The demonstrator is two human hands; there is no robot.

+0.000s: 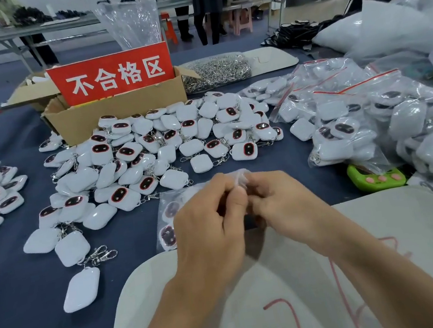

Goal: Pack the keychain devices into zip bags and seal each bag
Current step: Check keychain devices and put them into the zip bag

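While left hand (207, 221) and right hand (274, 197) pinch the zip bag (239, 176), seemingly its mouth, uneven pressure could leave it half-sealed.

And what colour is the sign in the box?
The sign is red with white writing; head view shows it.

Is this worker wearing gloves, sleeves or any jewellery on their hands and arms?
No. The left hand and right hand are both bare, with no gloves, rings or watch in view. The forearms are bare too; no sleeve shows in the frame.
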